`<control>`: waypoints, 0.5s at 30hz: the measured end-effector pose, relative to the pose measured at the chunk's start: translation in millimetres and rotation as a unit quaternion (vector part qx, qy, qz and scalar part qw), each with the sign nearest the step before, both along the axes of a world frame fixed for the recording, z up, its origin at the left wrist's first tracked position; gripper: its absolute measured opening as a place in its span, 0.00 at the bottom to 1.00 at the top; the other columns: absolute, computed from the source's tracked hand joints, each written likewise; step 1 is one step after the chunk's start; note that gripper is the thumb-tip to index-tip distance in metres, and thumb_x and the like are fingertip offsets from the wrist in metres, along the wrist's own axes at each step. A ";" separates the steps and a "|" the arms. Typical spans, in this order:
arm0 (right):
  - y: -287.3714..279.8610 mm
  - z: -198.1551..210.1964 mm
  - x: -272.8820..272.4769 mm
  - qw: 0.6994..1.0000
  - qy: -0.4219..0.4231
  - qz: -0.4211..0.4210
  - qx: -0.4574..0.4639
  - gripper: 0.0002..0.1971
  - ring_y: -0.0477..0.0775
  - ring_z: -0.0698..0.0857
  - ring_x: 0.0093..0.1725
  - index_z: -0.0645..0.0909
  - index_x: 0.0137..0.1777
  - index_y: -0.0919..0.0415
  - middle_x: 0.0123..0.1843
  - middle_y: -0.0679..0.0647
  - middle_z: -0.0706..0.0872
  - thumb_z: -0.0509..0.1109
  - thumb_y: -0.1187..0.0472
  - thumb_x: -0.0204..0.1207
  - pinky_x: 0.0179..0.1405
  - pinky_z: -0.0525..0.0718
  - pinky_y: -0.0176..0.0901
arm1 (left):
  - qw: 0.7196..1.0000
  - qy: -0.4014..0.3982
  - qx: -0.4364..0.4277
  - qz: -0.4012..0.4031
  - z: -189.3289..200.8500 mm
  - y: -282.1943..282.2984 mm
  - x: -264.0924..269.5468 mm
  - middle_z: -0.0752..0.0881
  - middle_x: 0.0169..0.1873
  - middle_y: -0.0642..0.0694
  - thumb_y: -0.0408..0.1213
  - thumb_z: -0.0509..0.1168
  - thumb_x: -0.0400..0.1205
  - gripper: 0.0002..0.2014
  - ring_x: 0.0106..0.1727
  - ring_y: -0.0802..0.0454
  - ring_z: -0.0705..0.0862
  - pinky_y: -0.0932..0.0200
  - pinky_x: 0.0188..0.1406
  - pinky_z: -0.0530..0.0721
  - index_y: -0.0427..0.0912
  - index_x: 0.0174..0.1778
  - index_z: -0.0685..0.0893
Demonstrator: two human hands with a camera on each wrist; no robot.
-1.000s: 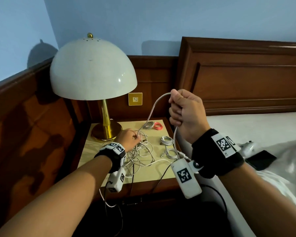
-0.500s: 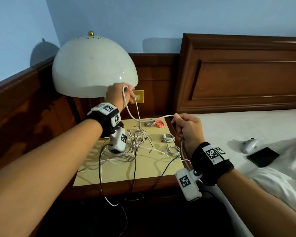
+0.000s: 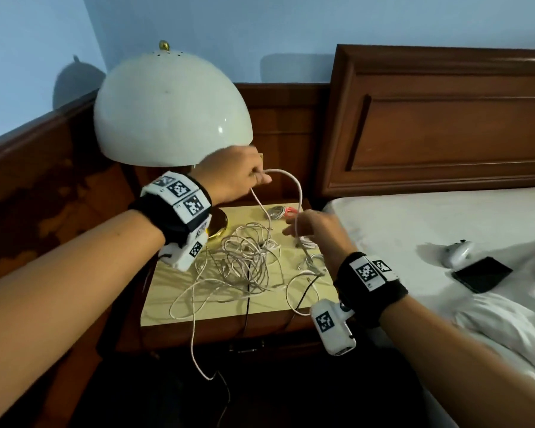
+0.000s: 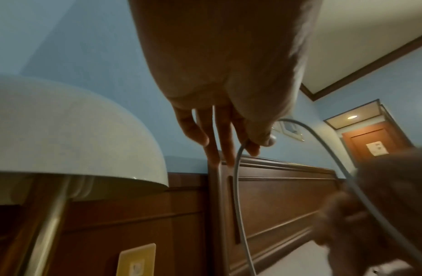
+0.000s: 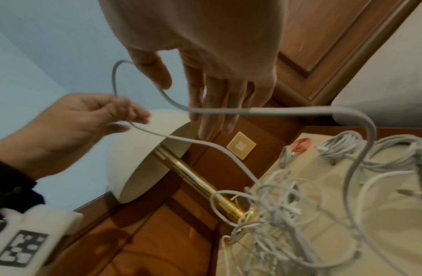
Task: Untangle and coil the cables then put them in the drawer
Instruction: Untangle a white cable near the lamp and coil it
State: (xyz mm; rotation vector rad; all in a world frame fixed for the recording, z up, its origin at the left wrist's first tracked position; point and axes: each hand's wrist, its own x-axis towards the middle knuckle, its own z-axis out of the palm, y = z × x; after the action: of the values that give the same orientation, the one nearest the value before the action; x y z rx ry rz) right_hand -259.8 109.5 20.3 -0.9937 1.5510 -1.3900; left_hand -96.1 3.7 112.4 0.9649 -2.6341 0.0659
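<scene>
My left hand pinches a white cable raised beside the lamp; my right hand, fingers straight and loose, touches its hanging run. The tangle lies on the nightstand. The cable looks light, limp and smooth, so I judge it is best gripped near the plug.

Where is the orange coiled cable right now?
In the head view, the orange coiled cable lies at the far right corner of the nightstand, beside a grey coiled cable, just beyond the right hand.
</scene>
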 end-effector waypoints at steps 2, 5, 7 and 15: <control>-0.7 10.1 11.9 0.999 -0.012 0.039 -0.011 0.17 0.49 0.87 0.36 0.85 0.53 0.71 0.42 0.66 0.91 0.58 0.60 0.79 0.41 0.74 0.42 | 0.999 -0.030 0.031 0.005 -11.7 1.4 -4.2 0.80 0.35 0.52 0.49 0.61 0.85 0.13 0.39 0.50 0.80 0.52 0.39 0.78 0.46 0.39 0.78; -1.8 24.3 22.9 0.996 -0.061 0.055 -0.040 0.18 0.60 0.84 0.27 0.83 0.51 0.75 0.32 0.65 0.88 0.59 0.59 0.82 0.32 0.80 0.42 | 0.997 -0.052 0.049 0.007 -25.4 0.4 -5.0 0.85 0.39 0.47 0.46 0.58 0.86 0.11 0.41 0.46 0.85 0.48 0.42 0.84 0.47 0.40 0.78; 0.0 35.0 24.8 0.992 -0.077 0.083 -0.049 0.17 0.61 0.81 0.24 0.84 0.45 0.68 0.31 0.66 0.87 0.61 0.55 0.82 0.30 0.79 0.44 | 0.994 -0.085 0.062 0.021 -34.3 3.1 -4.9 0.85 0.42 0.44 0.42 0.58 0.85 0.08 0.42 0.43 0.85 0.45 0.45 0.85 0.46 0.46 0.80; 7.1 35.8 23.2 0.995 0.026 0.086 -0.051 0.11 0.46 0.61 0.17 0.80 0.34 0.65 0.18 0.49 0.68 0.69 0.65 0.79 0.18 0.57 0.34 | 0.998 -0.021 0.064 0.007 -63.9 8.8 -16.6 0.74 0.33 0.48 0.34 0.59 0.83 0.06 0.36 0.45 0.77 0.55 0.34 0.69 0.46 0.42 0.76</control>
State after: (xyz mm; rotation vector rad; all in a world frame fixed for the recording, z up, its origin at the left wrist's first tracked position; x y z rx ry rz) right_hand -236.6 116.6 56.1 -1.2053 1.4074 -1.3422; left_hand -112.8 12.5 48.5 1.0333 -2.6988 -0.0808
